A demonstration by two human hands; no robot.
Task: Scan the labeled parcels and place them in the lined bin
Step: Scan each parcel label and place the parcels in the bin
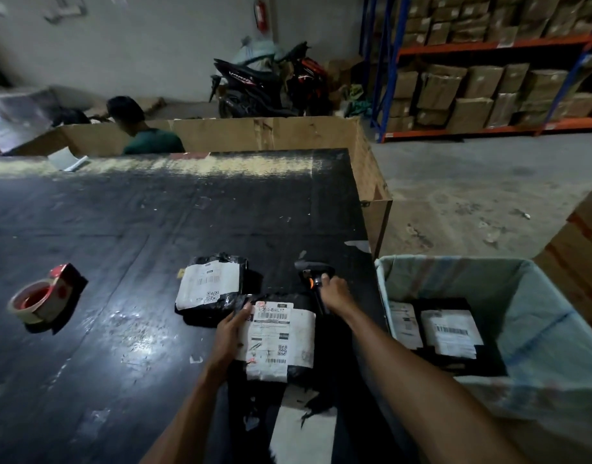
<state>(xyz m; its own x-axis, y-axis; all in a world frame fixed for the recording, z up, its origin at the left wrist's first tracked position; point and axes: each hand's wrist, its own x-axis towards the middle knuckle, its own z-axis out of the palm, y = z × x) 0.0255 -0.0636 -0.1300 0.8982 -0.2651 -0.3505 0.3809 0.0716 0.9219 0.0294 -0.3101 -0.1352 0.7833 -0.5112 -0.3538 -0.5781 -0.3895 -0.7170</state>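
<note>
Here, table: black, scuffed top with glare patches, filling the left and middle of the view
Shelving rack: blue uprights and orange beams at the far right, stacked with brown cartons
Cardboard wall: brown sheets standing along the table's far edge and right side
Lined bin: just beside the table's right edge, its walls covered by a pale plastic liner
Motorbike: dark, parked against the back wall beyond the cardboard
Person: in a green top, behind the cardboard wall, head lowered
Near parcel: black wrap with a white label facing up, lying on the table at its near edge
Far parcel: same kind, label up, just beyond and left of the near parcel, their corners touching
Binned parcels: two labelled black parcels side by side on the bin floor
Tape dispenser: red, on the table well to the left
Left hand: thumb on the label, fingers clamped round the near parcel's left edge
Right hand: fingers wrapped tight on the scanner's handle
Scanner: black with an orange trigger, just right of the near parcel's far end
</note>
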